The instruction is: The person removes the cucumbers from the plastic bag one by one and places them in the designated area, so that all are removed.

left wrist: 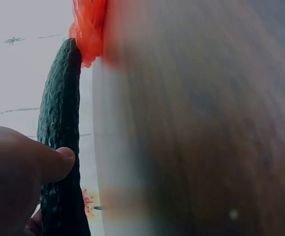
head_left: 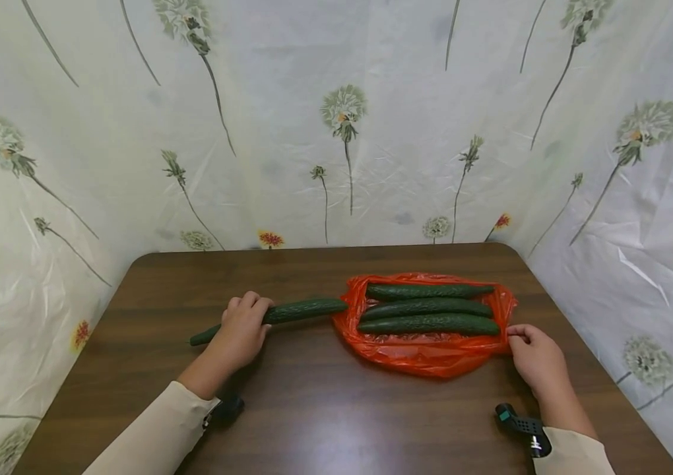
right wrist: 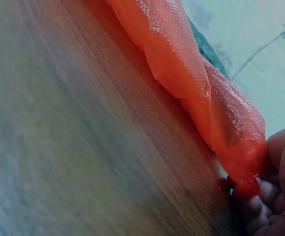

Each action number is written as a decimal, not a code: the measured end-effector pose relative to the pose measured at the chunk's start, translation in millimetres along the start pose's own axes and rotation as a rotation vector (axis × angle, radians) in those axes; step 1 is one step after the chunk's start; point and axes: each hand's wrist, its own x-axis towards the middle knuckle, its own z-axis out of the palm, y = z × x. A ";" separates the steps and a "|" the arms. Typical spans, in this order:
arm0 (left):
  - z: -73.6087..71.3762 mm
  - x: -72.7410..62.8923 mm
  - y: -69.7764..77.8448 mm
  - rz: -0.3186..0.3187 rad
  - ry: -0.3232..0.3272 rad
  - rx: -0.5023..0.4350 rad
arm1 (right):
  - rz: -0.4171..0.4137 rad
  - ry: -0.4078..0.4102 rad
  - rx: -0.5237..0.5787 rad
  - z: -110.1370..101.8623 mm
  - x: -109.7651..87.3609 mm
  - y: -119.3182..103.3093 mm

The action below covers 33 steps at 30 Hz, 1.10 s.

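Note:
My left hand (head_left: 244, 328) grips a long dark green cucumber (head_left: 307, 310) around its middle. The cucumber's far end reaches the left edge of a red plastic bag (head_left: 425, 359), and its other end points to the lower left. Inside the spread-open bag three more cucumbers (head_left: 428, 307) lie side by side. At the bag's right edge my right hand (head_left: 540, 359) pinches the plastic between thumb and fingers. In the left wrist view the thumb (left wrist: 58, 164) presses on the bumpy skin. The right wrist view shows the bag's gathered corner (right wrist: 245, 182) in the fingers.
A brown wooden table (head_left: 313, 409) carries everything. Behind it and along both sides hangs a pale sheet (head_left: 289, 132) printed with dandelions. Dark camera mounts (head_left: 520, 425) sit at both wrists, next to the beige sleeves.

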 end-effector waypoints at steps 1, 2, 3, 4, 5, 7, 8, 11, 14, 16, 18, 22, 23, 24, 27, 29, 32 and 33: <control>0.2 0.0 -1.5 0.001 0.002 -0.002 | -0.001 0.000 -0.002 -0.1 -0.1 -0.2; 0.5 0.2 -3.1 -0.001 0.004 -0.005 | -0.001 0.001 -0.002 -0.2 -0.4 -0.4; 1.0 0.4 -4.9 -0.003 0.004 -0.008 | -0.001 0.002 -0.001 -0.3 -0.8 -0.6; 1.3 0.5 -7.0 -0.006 0.004 -0.009 | -0.002 0.003 -0.001 -0.4 -1.0 -0.7; 1.7 0.6 -9.3 -0.008 0.003 -0.011 | -0.002 0.003 0.000 -0.6 -1.3 -0.9; 1.4 0.7 -13.4 -0.012 -0.005 -0.013 | -0.006 0.006 -0.004 -1.1 -1.6 -1.1; 0.9 0.7 -15.6 -0.014 -0.009 -0.015 | -0.008 0.008 -0.006 -1.2 -1.6 -1.1; -2.1 0.3 -22.2 -0.013 -0.013 -0.015 | -0.011 0.014 -0.010 -1.0 -1.5 -0.8; -6.0 -0.4 -29.6 -0.014 -0.005 -0.016 | -0.010 0.018 -0.009 0.0 -0.9 -0.4; -8.3 -0.6 -35.0 -0.017 -0.003 -0.015 | -0.008 0.019 -0.006 0.7 -0.3 -0.1; -10.1 -0.3 -40.3 -0.022 -0.007 -0.013 | -0.005 0.019 -0.004 1.1 0.0 -0.3; -13.1 1.5 -49.1 -0.035 -0.037 -0.015 | 0.002 0.015 -0.003 1.0 0.1 -0.4; -13.7 2.1 -51.2 -0.039 -0.045 -0.016 | 0.004 0.014 -0.004 0.9 0.0 -0.5; -14.4 2.7 -53.1 -0.041 -0.053 -0.016 | 0.005 0.013 -0.004 1.0 0.1 -0.5; -16.2 5.0 -58.8 -0.042 -0.075 -0.022 | 0.010 0.011 -0.004 1.2 -0.1 -0.8; -17.1 6.4 -62.5 -0.035 -0.088 -0.024 | 0.011 0.012 -0.004 1.3 -0.4 -1.2; -18.0 7.5 -67.1 -0.025 -0.109 -0.026 | 0.011 0.010 0.001 1.2 -0.3 -1.9; -18.0 7.7 -68.4 -0.022 -0.114 -0.026 | 0.007 0.010 -0.002 1.3 -0.5 -1.9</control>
